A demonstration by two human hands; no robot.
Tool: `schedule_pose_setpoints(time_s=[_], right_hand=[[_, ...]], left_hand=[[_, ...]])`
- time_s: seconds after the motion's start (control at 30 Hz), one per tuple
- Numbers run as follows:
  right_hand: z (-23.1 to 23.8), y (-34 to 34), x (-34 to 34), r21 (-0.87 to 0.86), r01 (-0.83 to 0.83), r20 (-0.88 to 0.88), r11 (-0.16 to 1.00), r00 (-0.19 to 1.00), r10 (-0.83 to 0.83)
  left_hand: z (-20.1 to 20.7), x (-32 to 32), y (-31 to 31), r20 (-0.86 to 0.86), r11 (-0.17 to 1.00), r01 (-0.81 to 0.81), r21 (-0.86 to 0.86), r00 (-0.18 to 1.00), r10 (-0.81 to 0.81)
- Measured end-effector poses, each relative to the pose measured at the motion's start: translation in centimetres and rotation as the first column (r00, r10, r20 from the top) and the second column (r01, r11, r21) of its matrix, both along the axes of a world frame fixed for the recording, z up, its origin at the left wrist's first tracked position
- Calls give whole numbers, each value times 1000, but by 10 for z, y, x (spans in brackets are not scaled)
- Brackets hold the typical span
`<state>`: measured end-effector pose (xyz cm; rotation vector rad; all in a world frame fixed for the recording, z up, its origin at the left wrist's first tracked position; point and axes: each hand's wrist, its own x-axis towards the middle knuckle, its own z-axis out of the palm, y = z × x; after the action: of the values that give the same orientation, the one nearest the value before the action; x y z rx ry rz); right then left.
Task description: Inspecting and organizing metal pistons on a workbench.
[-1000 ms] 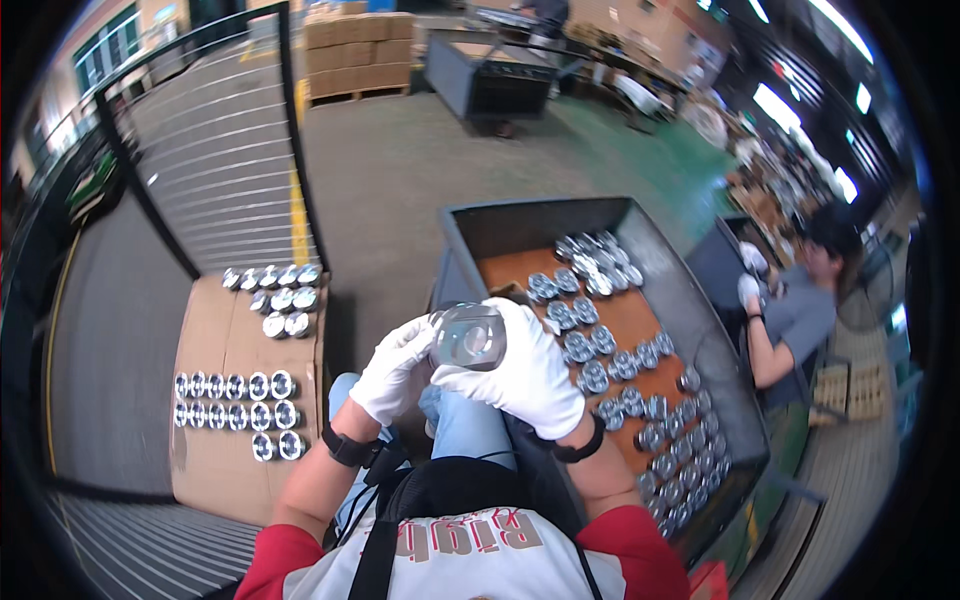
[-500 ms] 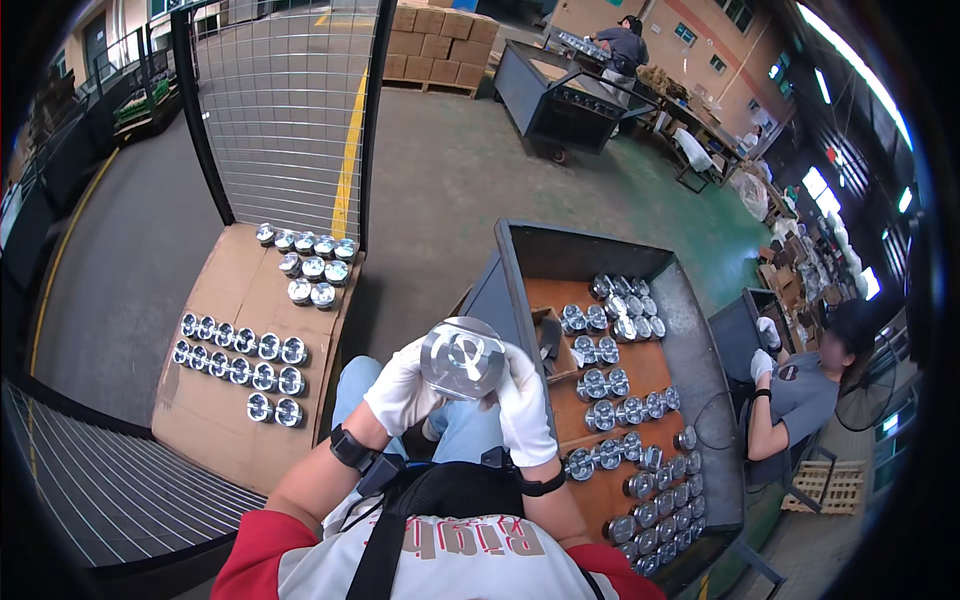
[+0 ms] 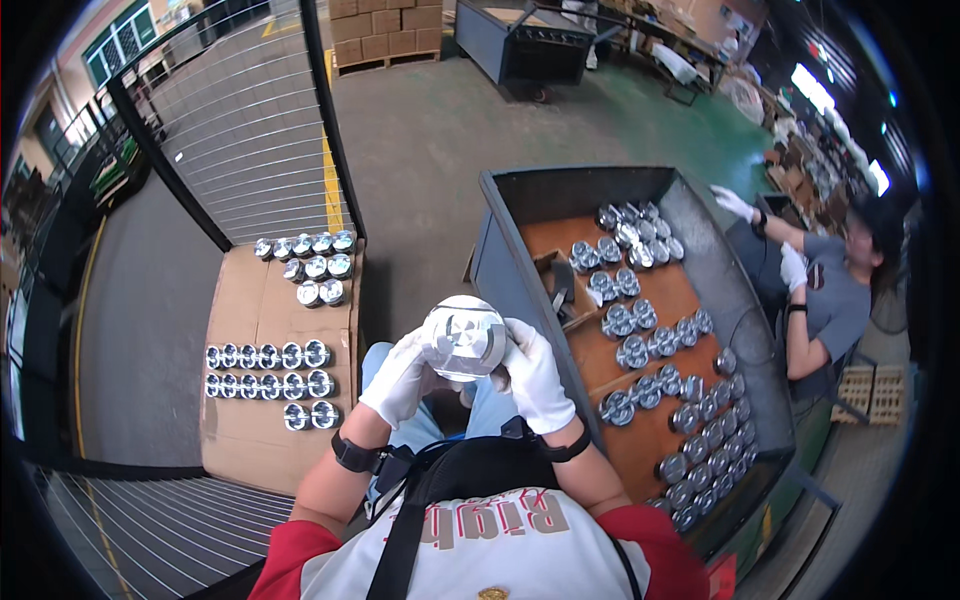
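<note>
A shiny silver piston (image 3: 465, 338) is held up in front of my body, its machined crown showing. My left hand (image 3: 400, 385), in a white glove, grips its left side. On the opposite side my gloved right hand (image 3: 535, 380) closes round the edge. Both hands' fingertips are partly hidden behind the piston. To my left, more pistons (image 3: 268, 384) stand in rows on a flat cardboard sheet (image 3: 250, 437). At my right a grey metal cart (image 3: 600, 176) with a brown lining board holds many pistons (image 3: 640, 318) in groups and rows.
A small open box (image 3: 560, 290) sits inside the cart's near side. Wire mesh panels (image 3: 240, 130) border the cardboard. Beyond the cart sits a co-worker (image 3: 830, 290) in white gloves. Stacked cartons (image 3: 385, 30) and another dark cart (image 3: 520, 50) stand farther back.
My view has tilted and shifted. The piston in my hands is tipped differently and its crown catches more light. The co-worker's one hand has reached outward.
</note>
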<state>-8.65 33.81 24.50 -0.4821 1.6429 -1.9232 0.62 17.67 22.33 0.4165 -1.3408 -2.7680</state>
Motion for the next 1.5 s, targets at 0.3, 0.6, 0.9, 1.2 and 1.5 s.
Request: schedule_pose_setpoints(time_s=[0.3,0.6,0.9,1.2,1.5], right_hand=[[-5,3,0,-44,199,-897,979,423,-127],[10,-6,9,-56,73,-893,996,441,-83],[21,-10,17,83,-33,-847,996,525,87],[2,-16,15,246,4,-806,969,556,202],[0,-21,16,245,-9,-818,969,535,212]], left_hand=[[6,-1,-1,-105,731,321,602,939,-327],[-7,9,5,-76,634,127,763,991,-108],[-14,21,0,-75,747,6,665,995,59],[-6,23,-2,74,822,-251,511,966,248],[-12,28,-4,56,869,-317,381,945,321]])
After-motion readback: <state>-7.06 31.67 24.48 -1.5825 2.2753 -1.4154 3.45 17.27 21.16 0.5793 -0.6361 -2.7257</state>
